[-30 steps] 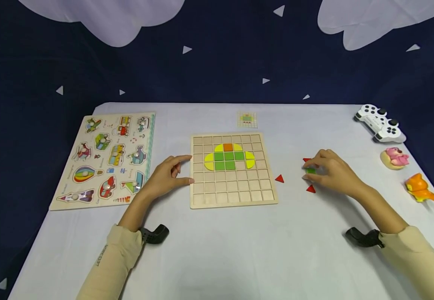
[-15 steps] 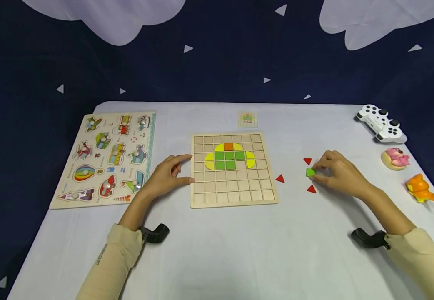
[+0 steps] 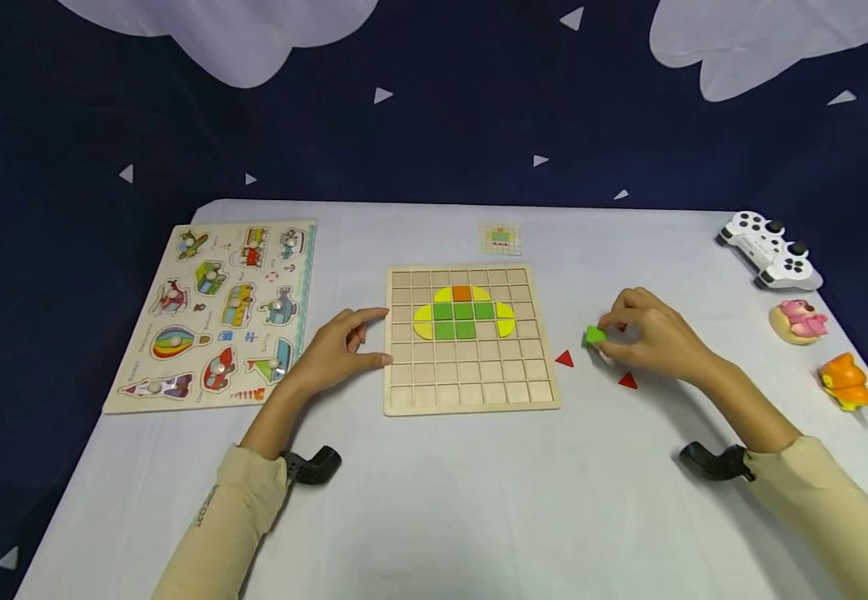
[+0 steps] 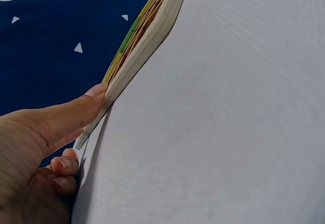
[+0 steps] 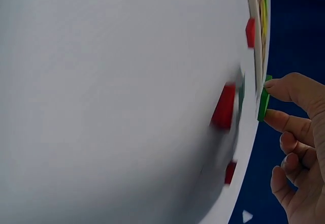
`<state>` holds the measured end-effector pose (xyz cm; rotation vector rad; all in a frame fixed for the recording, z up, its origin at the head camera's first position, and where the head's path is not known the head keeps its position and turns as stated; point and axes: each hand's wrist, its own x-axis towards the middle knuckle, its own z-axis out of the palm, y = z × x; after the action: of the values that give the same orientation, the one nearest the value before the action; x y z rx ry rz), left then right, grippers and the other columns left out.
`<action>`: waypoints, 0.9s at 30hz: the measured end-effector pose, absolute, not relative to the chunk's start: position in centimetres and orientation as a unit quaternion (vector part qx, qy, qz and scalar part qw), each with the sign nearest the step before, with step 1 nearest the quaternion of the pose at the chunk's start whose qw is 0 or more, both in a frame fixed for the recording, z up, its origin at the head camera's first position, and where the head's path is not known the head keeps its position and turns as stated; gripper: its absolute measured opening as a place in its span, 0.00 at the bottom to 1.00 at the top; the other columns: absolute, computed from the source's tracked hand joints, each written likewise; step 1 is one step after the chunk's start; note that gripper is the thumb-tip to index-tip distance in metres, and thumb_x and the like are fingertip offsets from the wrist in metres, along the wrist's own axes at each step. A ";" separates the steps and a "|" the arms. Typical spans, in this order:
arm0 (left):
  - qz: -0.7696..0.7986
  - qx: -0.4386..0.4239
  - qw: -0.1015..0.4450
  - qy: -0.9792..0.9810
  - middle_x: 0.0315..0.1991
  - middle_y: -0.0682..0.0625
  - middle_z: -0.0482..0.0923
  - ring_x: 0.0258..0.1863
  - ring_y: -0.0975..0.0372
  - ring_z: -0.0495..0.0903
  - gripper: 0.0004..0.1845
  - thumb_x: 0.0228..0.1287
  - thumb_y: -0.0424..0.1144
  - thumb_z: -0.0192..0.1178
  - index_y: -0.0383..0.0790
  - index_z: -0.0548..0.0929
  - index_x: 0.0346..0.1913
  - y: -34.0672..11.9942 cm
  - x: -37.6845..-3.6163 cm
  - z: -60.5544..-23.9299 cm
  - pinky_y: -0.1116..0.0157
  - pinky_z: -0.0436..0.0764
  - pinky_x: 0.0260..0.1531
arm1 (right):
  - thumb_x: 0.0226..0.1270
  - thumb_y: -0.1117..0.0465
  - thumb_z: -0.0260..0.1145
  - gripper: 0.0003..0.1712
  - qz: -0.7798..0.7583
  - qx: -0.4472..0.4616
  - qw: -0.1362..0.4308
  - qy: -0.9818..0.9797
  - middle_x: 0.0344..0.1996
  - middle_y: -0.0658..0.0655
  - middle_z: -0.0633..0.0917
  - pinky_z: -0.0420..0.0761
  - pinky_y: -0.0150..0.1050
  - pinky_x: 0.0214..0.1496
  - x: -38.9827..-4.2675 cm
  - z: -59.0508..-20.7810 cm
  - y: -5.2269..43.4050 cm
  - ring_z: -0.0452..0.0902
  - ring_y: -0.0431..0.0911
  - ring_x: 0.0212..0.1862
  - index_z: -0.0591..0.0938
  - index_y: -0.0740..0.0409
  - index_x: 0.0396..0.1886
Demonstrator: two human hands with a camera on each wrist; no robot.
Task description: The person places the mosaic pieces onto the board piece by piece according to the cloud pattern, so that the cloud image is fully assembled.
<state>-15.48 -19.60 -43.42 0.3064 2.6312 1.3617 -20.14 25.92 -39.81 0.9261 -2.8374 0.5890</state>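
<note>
A wooden grid board (image 3: 464, 396) lies at the table's middle. On it sit several green square tiles (image 3: 463, 311), one orange square tile (image 3: 461, 293) and several yellow curved-edge tiles (image 3: 423, 322). My left hand (image 3: 338, 350) touches the board's left edge with thumb and index finger, the other fingers bent. To the right of the board, my right hand (image 3: 651, 333) pinches a green square tile (image 3: 595, 336) between thumb and index finger, held above the cloth in the right wrist view. Red triangle tiles (image 3: 565, 358) lie nearby; one is hidden behind my right hand in the head view.
A small pattern card (image 3: 501, 238) lies behind the board. A vehicle peg puzzle (image 3: 212, 317) is at the left. Along the right side are a white game controller (image 3: 770, 250), a pink figure (image 3: 800, 321) and an orange toy (image 3: 850, 382).
My right hand has picked up the green tile from among the red triangles and carried it left towards the board. My left hand has stayed at the board's edge.
</note>
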 end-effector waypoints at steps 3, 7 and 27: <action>0.456 0.101 0.081 0.880 0.34 0.48 0.65 0.29 0.58 0.63 0.37 0.56 0.41 0.74 0.43 0.73 0.69 -19.6 -15.5 -43.4 0.62 0.64 0.33 | 0.49 0.62 0.79 0.10 0.207 0.314 0.040 -0.926 0.33 0.49 0.76 0.68 0.37 0.41 -20.4 -39.7 24.2 0.65 0.39 0.41 0.88 0.56 0.33; 0.455 0.103 0.080 0.881 0.34 0.48 0.65 0.29 0.58 0.63 0.37 0.56 0.41 0.74 0.43 0.73 0.69 -19.6 -15.5 -43.4 0.62 0.64 0.33 | 0.49 0.63 0.79 0.10 0.223 0.337 0.032 -0.914 0.32 0.50 0.76 0.71 0.41 0.43 -20.9 -39.8 22.1 0.67 0.39 0.43 0.89 0.57 0.33; 0.457 0.103 0.081 0.880 0.34 0.48 0.65 0.30 0.58 0.63 0.37 0.57 0.41 0.74 0.42 0.73 0.70 -19.7 -15.6 -43.5 0.63 0.64 0.33 | 0.53 0.58 0.77 0.12 0.218 0.422 0.012 -0.880 0.33 0.52 0.77 0.73 0.41 0.41 -22.1 -39.8 14.1 0.69 0.44 0.41 0.89 0.60 0.35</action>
<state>-15.55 -19.65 -43.53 0.3082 2.6300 1.3669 -22.09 14.07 -39.79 1.3153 -2.7435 0.6783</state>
